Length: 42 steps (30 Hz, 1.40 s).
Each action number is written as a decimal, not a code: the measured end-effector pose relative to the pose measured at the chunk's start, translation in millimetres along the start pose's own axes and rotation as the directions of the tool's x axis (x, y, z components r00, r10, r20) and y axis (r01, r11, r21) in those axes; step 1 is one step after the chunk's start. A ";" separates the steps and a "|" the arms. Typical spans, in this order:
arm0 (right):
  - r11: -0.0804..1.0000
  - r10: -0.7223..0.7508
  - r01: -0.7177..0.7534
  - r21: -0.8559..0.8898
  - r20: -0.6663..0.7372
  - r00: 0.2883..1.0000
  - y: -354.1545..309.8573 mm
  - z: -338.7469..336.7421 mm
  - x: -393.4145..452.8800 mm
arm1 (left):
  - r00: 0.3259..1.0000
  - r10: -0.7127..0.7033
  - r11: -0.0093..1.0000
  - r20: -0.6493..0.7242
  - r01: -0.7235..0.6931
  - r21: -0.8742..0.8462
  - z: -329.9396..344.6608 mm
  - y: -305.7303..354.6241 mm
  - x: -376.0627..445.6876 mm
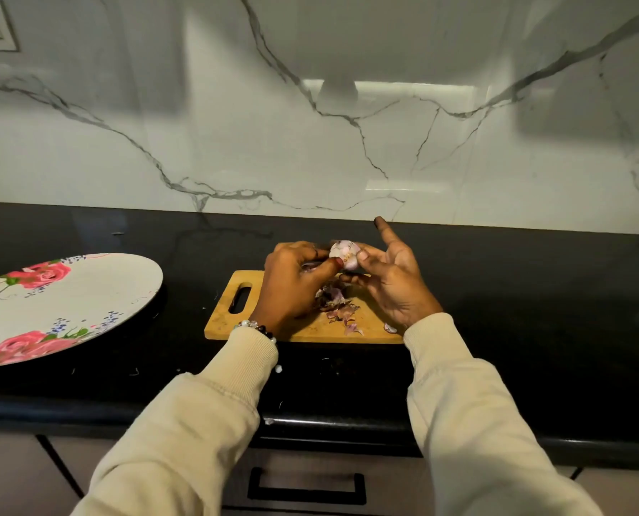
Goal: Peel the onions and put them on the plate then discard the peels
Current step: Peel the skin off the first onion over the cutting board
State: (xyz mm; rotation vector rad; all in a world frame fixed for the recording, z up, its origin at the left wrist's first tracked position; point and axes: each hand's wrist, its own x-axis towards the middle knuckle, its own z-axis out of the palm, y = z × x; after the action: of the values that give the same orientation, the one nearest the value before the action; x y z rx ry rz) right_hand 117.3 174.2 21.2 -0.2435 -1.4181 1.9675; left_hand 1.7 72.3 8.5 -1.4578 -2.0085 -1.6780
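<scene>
Both my hands pinching small pale purple-white onion (344, 255) above wooden cutting board (303, 329): left hand (295, 281), right hand (392, 284), index finger raised. Papery purple peels (334, 301) on board.

No words, numbers, labels or brand marks can be read anywhere here. The plate (87, 292) bears only painted roses and blue dots, no lettering.
</scene>
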 end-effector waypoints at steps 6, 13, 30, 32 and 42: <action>0.999 0.008 -0.007 -0.051 0.025 1.000 3.9 -1.5 0.8 | 0.995 -0.092 0.988 0.042 0.096 -0.120 -0.8 -2.5 2.2; 0.998 -0.004 0.006 -0.056 0.021 1.000 5.5 -2.4 2.2 | 0.997 -0.072 0.987 0.024 0.068 0.147 1.1 -8.9 3.0; 0.991 -0.015 0.026 0.133 -0.085 0.996 1.7 -2.2 7.5 | 0.963 -0.165 0.983 -0.213 0.177 0.041 -2.6 -1.7 4.7; 0.986 -0.017 0.036 0.163 -0.115 0.993 0.0 -1.9 6.9 | 0.974 -0.118 0.981 -0.195 0.145 0.132 -2.0 -3.4 4.9; 0.988 0.019 0.002 0.157 -0.130 0.991 0.8 -0.9 6.8 | 0.970 0.215 0.960 -0.111 -0.190 0.205 -3.1 -2.4 0.8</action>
State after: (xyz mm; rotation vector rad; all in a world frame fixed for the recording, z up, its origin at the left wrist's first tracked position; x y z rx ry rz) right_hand 112.4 179.0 21.7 -0.3018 -1.1749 2.0192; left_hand -1.8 70.4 8.5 -1.3932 -1.8249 -1.4150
